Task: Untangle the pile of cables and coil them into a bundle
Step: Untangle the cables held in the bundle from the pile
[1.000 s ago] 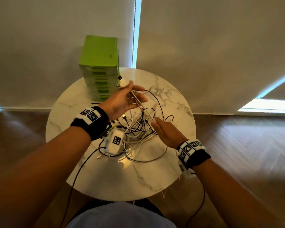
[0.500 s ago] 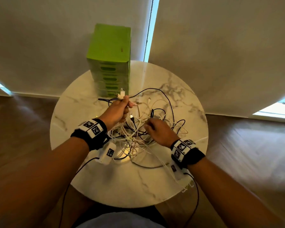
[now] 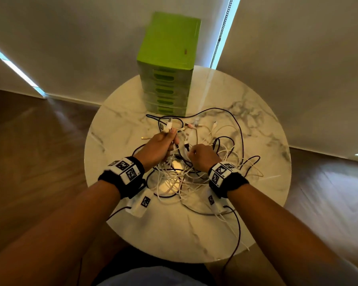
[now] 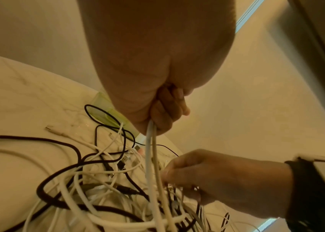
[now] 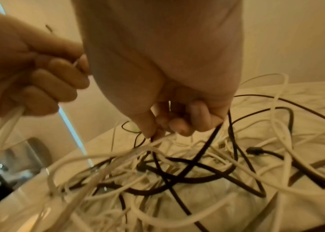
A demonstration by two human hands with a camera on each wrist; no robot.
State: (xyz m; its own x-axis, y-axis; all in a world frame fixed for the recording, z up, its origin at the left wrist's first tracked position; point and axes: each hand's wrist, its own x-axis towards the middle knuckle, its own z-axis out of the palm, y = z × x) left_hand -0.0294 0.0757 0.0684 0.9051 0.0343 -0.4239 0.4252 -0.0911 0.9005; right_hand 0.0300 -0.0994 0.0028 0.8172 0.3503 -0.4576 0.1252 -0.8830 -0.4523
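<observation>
A tangled pile of white and black cables (image 3: 196, 168) lies on the round marble table (image 3: 132, 228). My left hand (image 3: 163, 145) is fisted round two white cables (image 4: 150, 157), whose plug ends (image 3: 167, 125) stick out above the fist. In the left wrist view those two strands run taut down into the pile (image 4: 102, 196). My right hand (image 3: 202, 156) sits just right of it, curled over the pile. In the right wrist view its fingers (image 5: 179, 124) pinch thin white and black strands (image 5: 203, 150) at the heap's top.
A green stack of drawers (image 3: 170, 65) stands at the table's far edge, just behind the cables. Loose plugs (image 3: 196, 122) lie in front of it. Black cable loops (image 3: 240, 141) spread right. Curtained walls (image 3: 298, 58) and wooden floor (image 3: 35, 141) surround the table.
My left hand has come down from a raised hold and closed into a fist near the pile. My right hand has moved in beside it and curled onto the strands. The head view has shifted closer.
</observation>
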